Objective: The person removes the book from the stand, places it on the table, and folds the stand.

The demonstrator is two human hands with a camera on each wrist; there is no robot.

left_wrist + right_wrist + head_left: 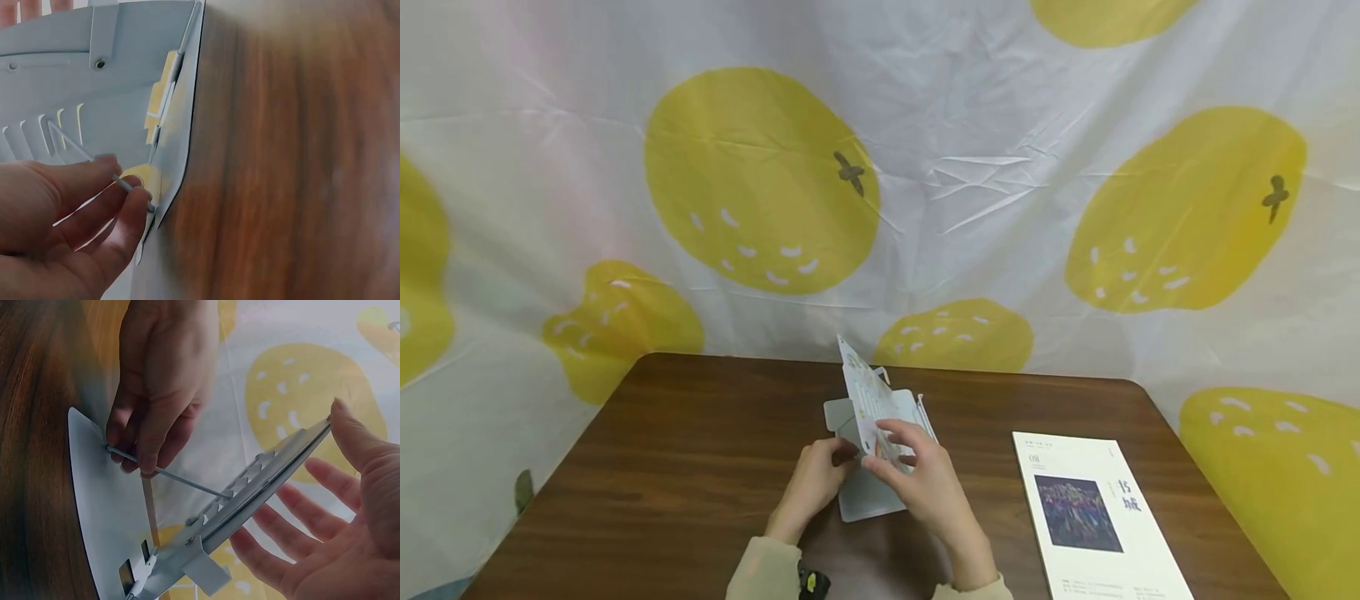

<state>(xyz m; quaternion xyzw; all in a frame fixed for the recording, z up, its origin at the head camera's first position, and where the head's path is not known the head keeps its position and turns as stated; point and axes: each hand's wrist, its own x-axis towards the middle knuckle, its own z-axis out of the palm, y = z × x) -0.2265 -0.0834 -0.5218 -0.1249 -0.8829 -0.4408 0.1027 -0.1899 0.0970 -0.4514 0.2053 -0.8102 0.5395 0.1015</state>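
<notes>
A pale metal folding book stand (867,396) stands on the table, its printed panel tilted up from a flat base plate (94,500). My left hand (817,483) is behind the panel and pinches the thin wire support rod (76,145) between thumb and fingers. One end of that rod meets the row of slots (247,472) on the panel's back; the other is down by the base plate. My right hand (934,483) holds the panel from its front, thumb on the edge and fingers spread against the face.
A white book (1142,508) with a dark picture on its cover lies on the brown wooden table (715,450), to the right. Behind the table's far edge hangs a white curtain (940,233) with yellow fruit prints.
</notes>
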